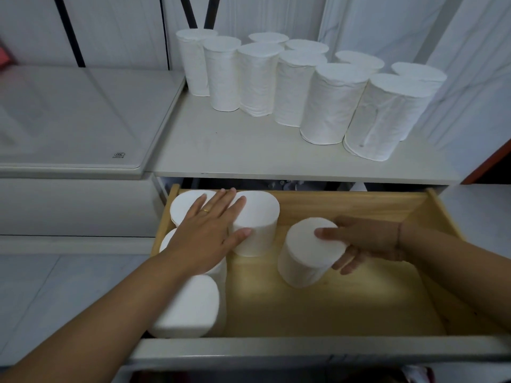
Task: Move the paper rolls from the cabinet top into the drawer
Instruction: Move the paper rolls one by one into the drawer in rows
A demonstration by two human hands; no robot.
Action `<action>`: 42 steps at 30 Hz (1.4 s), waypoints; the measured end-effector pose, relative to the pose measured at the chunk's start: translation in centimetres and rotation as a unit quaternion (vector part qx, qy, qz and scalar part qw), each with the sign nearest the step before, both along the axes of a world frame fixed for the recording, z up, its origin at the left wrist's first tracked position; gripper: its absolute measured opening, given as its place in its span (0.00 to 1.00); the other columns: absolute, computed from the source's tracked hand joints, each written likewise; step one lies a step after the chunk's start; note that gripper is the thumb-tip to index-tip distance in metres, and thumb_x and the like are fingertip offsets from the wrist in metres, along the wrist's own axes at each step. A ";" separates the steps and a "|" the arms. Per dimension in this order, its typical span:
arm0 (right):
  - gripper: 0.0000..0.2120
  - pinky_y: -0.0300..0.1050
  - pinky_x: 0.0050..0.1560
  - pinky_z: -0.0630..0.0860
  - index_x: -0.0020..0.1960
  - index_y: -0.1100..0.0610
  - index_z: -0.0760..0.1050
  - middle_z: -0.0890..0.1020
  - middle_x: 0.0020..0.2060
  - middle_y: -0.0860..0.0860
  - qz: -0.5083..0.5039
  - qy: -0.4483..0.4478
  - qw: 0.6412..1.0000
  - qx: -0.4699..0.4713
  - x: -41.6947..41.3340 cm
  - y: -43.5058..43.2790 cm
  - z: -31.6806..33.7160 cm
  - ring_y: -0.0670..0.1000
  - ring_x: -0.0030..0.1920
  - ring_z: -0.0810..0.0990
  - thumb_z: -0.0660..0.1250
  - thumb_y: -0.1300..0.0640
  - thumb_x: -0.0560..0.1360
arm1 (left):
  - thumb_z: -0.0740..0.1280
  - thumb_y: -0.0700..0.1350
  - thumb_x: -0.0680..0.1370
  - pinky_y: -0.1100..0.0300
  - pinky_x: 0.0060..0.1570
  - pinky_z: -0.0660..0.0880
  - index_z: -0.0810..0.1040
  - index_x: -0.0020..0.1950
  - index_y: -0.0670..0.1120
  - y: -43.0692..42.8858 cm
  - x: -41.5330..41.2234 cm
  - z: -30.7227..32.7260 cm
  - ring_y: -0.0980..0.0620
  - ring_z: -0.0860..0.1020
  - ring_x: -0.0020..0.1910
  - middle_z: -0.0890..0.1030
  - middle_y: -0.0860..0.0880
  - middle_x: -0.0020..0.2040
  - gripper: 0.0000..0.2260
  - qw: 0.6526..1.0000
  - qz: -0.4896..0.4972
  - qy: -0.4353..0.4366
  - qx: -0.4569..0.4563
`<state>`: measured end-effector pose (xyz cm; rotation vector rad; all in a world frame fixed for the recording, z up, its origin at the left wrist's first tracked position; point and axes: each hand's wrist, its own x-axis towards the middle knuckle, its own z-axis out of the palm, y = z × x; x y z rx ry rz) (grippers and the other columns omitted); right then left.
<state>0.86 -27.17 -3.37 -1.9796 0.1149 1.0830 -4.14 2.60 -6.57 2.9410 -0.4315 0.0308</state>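
Roll (311,251) upright in open wooden drawer (359,297), mid-drawer, clamped in right hand (365,240): thumb across top face, fingers down right side. Left hand (206,233) flat, fingers spread, resting on tops of four rolls (255,222) packed in drawer's left end. Ten more rolls (329,103) upright on cabinet top (235,150) behind, in two rows.

White appliance lid (69,120), red object (4,55)

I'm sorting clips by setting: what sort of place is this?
Probably a home storage corner: a white cabinet topped with paper rolls, its wooden drawer open below, and a tiled floor.
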 end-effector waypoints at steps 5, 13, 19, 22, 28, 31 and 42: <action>0.37 0.52 0.53 0.81 0.66 0.55 0.69 0.78 0.59 0.58 -0.038 0.073 0.992 0.097 -3.2 2.4 -1.2 0.61 0.53 0.83 0.73 0.43 0.61 | 0.32 0.68 0.72 0.59 0.70 0.34 0.44 0.77 0.55 0.1 0.0 -0.1 0.58 0.39 0.75 0.43 0.54 0.78 0.35 1.000 -0.002 -0.003 0.006; 0.31 0.46 0.45 0.83 0.65 0.61 0.70 0.73 0.61 0.62 -0.096 0.108 0.975 0.170 -4.3 7.9 -2.6 0.59 0.53 0.80 0.73 0.48 0.67 | 0.35 0.68 0.73 0.59 0.70 0.34 0.45 0.77 0.54 0.1 0.1 -0.2 0.58 0.40 0.75 0.43 0.53 0.78 0.35 1.000 -0.001 -0.001 -0.001; 0.32 0.44 0.43 0.83 0.62 0.57 0.71 0.76 0.58 0.59 -0.091 0.106 0.974 0.180 -4.6 8.0 -2.9 0.56 0.49 0.82 0.73 0.43 0.63 | 0.36 0.67 0.74 0.61 0.68 0.31 0.43 0.77 0.55 0.2 0.3 -0.3 0.58 0.39 0.75 0.42 0.54 0.78 0.33 1.000 -0.007 -0.003 -0.001; 0.27 0.48 0.48 0.82 0.63 0.57 0.72 0.79 0.57 0.57 0.002 -0.059 0.997 0.046 -4.3 7.6 -2.0 0.55 0.48 0.82 0.66 0.39 0.72 | 0.40 0.66 0.75 0.59 0.69 0.32 0.43 0.77 0.55 0.2 0.5 -0.2 0.58 0.37 0.75 0.41 0.54 0.78 0.32 1.000 -0.003 0.013 -0.004; 0.25 0.34 0.48 0.74 0.56 0.56 0.68 0.73 0.47 0.51 -0.295 -0.454 0.840 0.036 0.9 1.9 2.5 0.49 0.47 0.73 0.76 0.48 0.67 | 0.36 0.67 0.73 0.58 0.71 0.33 0.42 0.77 0.52 -2.7 1.2 0.0 0.58 0.36 0.74 0.40 0.55 0.77 0.35 0.999 -0.040 0.022 0.001; 0.38 0.43 0.67 0.67 0.69 0.56 0.61 0.66 0.64 0.55 -0.381 -0.487 0.785 0.039 4.4 -0.6 3.3 0.51 0.64 0.69 0.76 0.48 0.67 | 0.33 0.67 0.72 0.57 0.72 0.35 0.40 0.77 0.52 -4.0 1.1 -0.3 0.58 0.37 0.75 0.40 0.55 0.77 0.36 0.999 -0.040 0.008 0.005; 0.42 0.47 0.61 0.73 0.66 0.58 0.65 0.71 0.58 0.52 -0.375 -0.438 0.812 0.091 11.7 -4.2 3.8 0.50 0.56 0.73 0.76 0.40 0.61 | 0.36 0.66 0.74 0.57 0.73 0.37 0.41 0.77 0.52 -4.0 0.9 -0.2 0.59 0.37 0.74 0.41 0.56 0.77 0.34 0.999 -0.036 0.010 -0.001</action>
